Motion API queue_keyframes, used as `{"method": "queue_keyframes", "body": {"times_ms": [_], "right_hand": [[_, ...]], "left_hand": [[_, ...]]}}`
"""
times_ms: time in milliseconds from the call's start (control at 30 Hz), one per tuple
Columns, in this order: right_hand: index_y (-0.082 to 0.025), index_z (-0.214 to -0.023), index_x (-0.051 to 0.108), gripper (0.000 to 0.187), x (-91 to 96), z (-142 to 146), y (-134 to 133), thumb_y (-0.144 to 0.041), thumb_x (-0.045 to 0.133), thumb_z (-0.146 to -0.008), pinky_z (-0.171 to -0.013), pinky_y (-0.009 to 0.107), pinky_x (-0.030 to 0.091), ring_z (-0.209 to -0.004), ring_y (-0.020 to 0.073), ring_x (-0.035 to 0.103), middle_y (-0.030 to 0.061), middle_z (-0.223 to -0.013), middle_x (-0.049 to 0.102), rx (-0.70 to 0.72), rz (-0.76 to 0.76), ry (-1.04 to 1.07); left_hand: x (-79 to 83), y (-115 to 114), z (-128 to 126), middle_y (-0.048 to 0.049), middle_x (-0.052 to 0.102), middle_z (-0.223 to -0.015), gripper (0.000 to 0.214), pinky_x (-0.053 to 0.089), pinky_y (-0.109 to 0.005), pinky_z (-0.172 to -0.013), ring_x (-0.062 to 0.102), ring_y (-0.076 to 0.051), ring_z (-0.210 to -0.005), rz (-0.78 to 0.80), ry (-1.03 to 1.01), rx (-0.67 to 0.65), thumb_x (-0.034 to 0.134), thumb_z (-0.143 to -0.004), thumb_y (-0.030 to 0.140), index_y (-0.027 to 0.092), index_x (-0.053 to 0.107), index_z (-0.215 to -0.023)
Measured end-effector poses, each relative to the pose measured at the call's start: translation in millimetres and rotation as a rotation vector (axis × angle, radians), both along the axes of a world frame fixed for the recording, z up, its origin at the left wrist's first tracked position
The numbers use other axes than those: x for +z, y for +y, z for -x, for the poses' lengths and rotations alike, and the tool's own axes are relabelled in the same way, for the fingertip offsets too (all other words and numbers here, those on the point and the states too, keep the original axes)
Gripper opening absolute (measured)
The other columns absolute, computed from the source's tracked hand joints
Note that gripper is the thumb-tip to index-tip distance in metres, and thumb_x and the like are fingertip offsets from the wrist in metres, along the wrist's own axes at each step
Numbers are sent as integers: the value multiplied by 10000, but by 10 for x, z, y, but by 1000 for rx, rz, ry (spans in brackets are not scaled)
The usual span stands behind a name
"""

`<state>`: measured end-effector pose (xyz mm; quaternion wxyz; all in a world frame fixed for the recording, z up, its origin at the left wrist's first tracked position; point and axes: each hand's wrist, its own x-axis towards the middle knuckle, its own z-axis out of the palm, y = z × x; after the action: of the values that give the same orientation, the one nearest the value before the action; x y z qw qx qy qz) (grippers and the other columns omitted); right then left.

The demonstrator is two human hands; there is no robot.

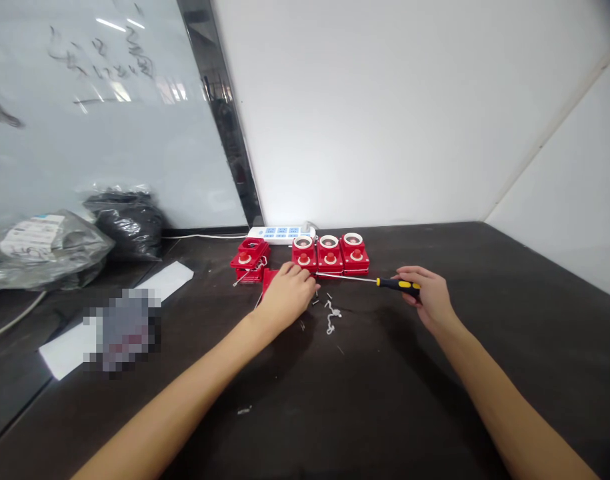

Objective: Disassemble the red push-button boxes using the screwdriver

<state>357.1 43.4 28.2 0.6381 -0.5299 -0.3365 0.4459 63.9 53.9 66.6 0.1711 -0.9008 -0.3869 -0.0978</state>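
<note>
My right hand [429,299] is closed around a screwdriver [399,285] with a black and yellow handle. Its long thin shaft points left and its tip reaches the fingertips of my left hand [291,293]. That hand is closed over a red plastic housing [269,279], most of which the palm and fingers hide. Just behind it, three red alarm units [329,257] with white rings and round red knobs stand in a row. Near my left fingertips lie a few small screws [329,296] and a short white wire [329,319].
Stacked red housings [249,260] with a dangling wire stand at the left of the row. Behind is a white power strip [279,233] against the wall. Plastic bags [127,223], a white sheet [172,279] and a blurred-out item [125,330] are at the left.
</note>
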Motion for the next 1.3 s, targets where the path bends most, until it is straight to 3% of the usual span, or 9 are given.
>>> {"method": "queue_keyframes", "body": {"times_ms": [67,133,233,333,467,667,1000,1300], "right_hand": [[-152,-705,683,127,1,6,-7,-217,735,-608,-336,228,156,-333,61,389,76,-659,695,13,-3,2],[-150,-717,686,136,0,13,-11,-219,741,-614,-338,225,164,-343,62,396,76,-661,698,33,-5,5],[-147,-728,685,154,3,30,-18,-223,752,-612,-342,214,193,-375,69,414,76,-646,694,67,-2,-3],[-141,-745,681,177,20,58,-30,-211,746,-596,-347,197,214,-436,96,463,82,-627,687,120,12,-35],[-133,-800,684,219,29,130,-50,-226,732,-607,-355,186,225,-502,123,507,90,-648,692,217,52,-91],[-129,-824,674,239,-40,261,-80,-249,711,-621,-353,194,219,-434,81,434,77,-655,696,304,82,-110],[-134,-811,674,226,-165,330,-73,-246,701,-616,-355,186,215,-445,83,446,75,-658,698,321,109,-92],[-129,-805,675,228,-170,351,-68,-242,706,-610,-355,182,204,-446,79,437,78,-663,696,322,127,-79]], "left_hand": [[73,-107,175,-85,681,-875,377,473,-426,-892,628,-234,-881,-2,-172,28,379,-1015,313,151,690,-874],[61,-201,390,-109,675,-1066,357,485,-433,-929,619,-250,-1022,33,-292,27,401,-1005,378,153,679,-1025],[-108,-292,686,-162,509,-1411,565,423,-526,-1059,451,-349,-1327,108,-295,19,562,-896,542,171,558,-1322],[-309,-325,856,-141,257,-1594,745,394,-521,-1105,285,-365,-1444,219,-258,5,655,-834,535,239,402,-1468],[-397,-325,928,-98,143,-1634,646,425,-462,-1094,220,-324,-1476,287,-254,21,599,-911,388,287,344,-1496],[-398,-303,981,-67,112,-1642,663,413,-464,-1107,196,-315,-1484,309,-262,-3,588,-917,398,297,307,-1509],[-447,-308,1002,-62,121,-1642,658,381,-468,-1133,178,-302,-1489,278,-304,-24,556,-933,435,283,289,-1515],[-495,-288,1025,-75,138,-1638,660,378,-482,-1133,182,-308,-1486,244,-304,-29,561,-930,440,272,300,-1513]]}}
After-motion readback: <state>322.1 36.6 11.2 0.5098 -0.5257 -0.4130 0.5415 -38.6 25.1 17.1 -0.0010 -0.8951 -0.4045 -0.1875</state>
